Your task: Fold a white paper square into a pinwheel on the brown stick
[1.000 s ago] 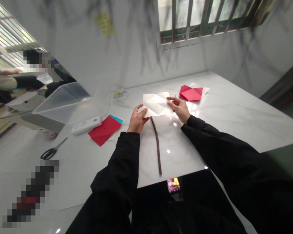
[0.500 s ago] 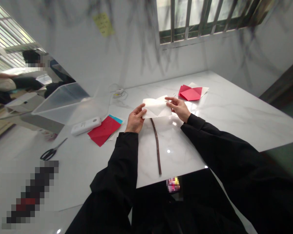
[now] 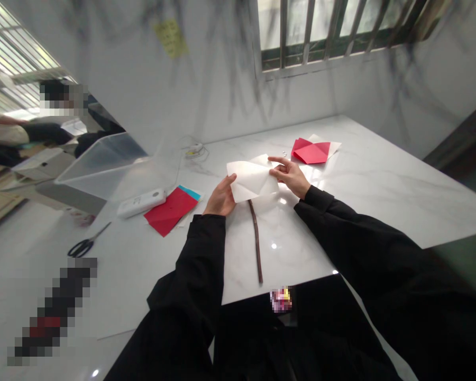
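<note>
At the middle of the white marble counter (image 3: 360,185), both hands are holding a folded white paper (image 3: 252,180) lifted just above the surface. The left hand (image 3: 220,200) is gripping the paper's lower left edge, thumb on the near face and fingers behind it. The right hand (image 3: 291,174) is pinching the paper's right corner between thumb and forefinger. Both arms are wearing black sleeves (image 3: 198,264).

Directly below the paper, a thin dark stick (image 3: 256,241) is lying on the counter, running from under the paper toward the near edge. Whether paper and stick are touching cannot be told.

To the left of the left hand, a red sheet (image 3: 168,211) is lying flat with a blue sheet (image 3: 190,193) showing beneath its far corner. Just beyond them a white oblong device (image 3: 140,203) is resting, and behind that a clear plastic bin (image 3: 103,164) is standing. Black scissors (image 3: 85,244) are lying well apart, toward the left edge.

Beyond the right hand, a folded red paper (image 3: 311,152) is lying on another white sheet (image 3: 331,147), with a few small pale bits (image 3: 284,154) just beside it. A white cable (image 3: 194,151) is coiling near the wall.

At the far left, another person (image 3: 8,135) is sitting at a separate table, well apart.
</note>
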